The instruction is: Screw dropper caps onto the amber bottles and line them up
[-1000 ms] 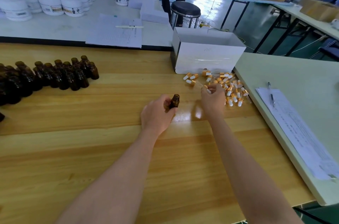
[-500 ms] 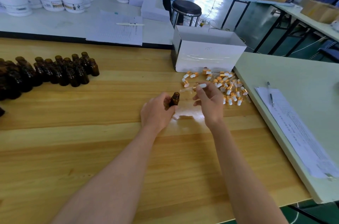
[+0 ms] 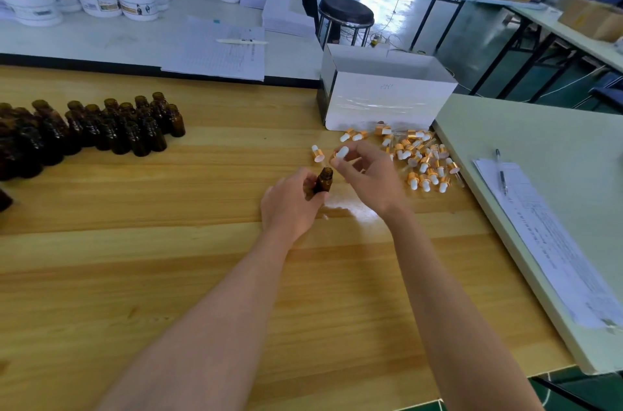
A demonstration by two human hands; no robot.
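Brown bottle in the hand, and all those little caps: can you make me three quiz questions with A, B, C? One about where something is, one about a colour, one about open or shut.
1. Where is the pile of dropper caps?
A. Among the dark bottles
B. In front of the white box
C. On the stool

2. What colour is the bulb of the dropper cap in the right hand?
A. Black
B. Blue
C. White

3. The amber bottle in the left hand is:
A. Uncapped
B. Capped
C. Broken

Answers: 1 B, caps lie before the box; 2 C, bulb shows white; 3 A, its neck is bare.
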